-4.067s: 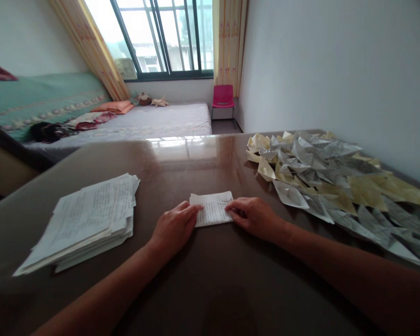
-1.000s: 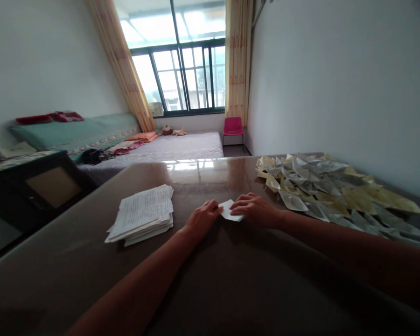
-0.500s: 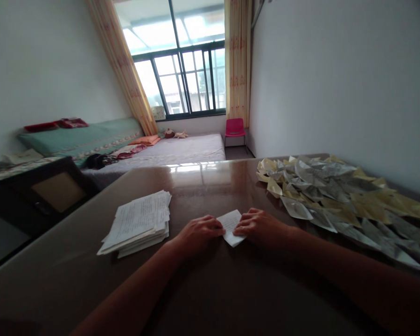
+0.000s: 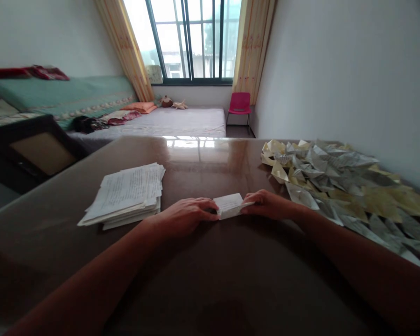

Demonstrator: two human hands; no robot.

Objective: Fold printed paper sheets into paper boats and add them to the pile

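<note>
A small folded piece of white paper point(image 4: 228, 205) with writing on it is held just over the brown table, in the middle of the view. My left hand point(image 4: 192, 212) pinches its left edge between thumb and fingers. At the right edge my right hand point(image 4: 264, 204) grips it, fingers curled and thumb beneath. To the left of my hands lies an uneven stack of written paper sheets point(image 4: 129, 186). Right of them spreads a large heap of folded paper boats point(image 4: 322, 163), some white and some yellowish.
The glossy brown table point(image 4: 196, 280) reaches away toward a bed point(image 4: 196, 119) under the window. A dark cabinet point(image 4: 38, 149) stands left of the table. A pink chair point(image 4: 239, 103) is by the far wall, and the right wall runs close along the paper heap.
The folded paper has turned from a diamond lying flat to a squarer position and is lifted at its edges. Both hands now grip its sides instead of pressing on it. My view has tilted downward.
</note>
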